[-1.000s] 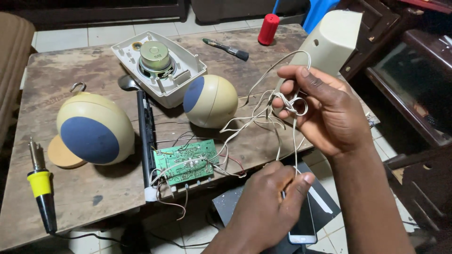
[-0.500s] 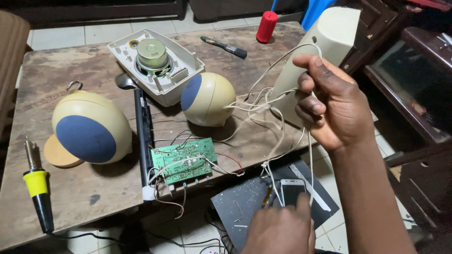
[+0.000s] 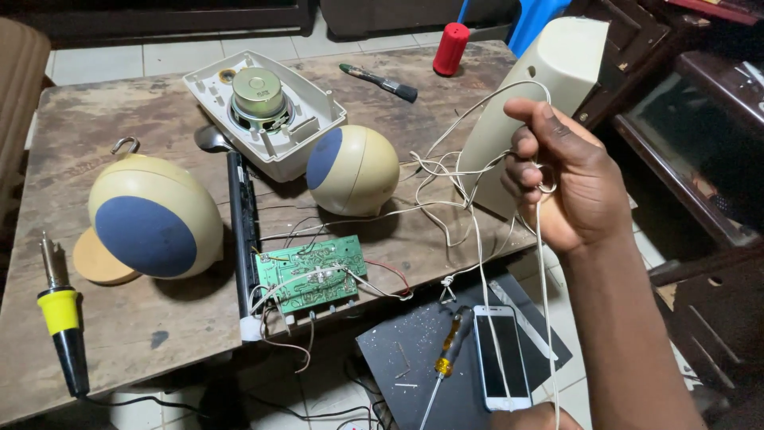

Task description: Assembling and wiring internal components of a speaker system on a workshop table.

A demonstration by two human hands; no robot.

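Gripping a bundle of thin white wires [image 3: 469, 187] in the right hand [image 3: 567, 185], fingers curled tight into a fist around the strands, raised above the right edge of the worn wooden table [image 3: 95, 111]. Wires trailing left to a green circuit board [image 3: 312, 273] at the table's front edge, just below the small round speaker [image 3: 352, 170]. Left hand [image 3: 535, 417] barely showing at the bottom edge beside a white phone [image 3: 501, 357] and a yellow-handled screwdriver [image 3: 450, 350]; finger state impossible to tell.
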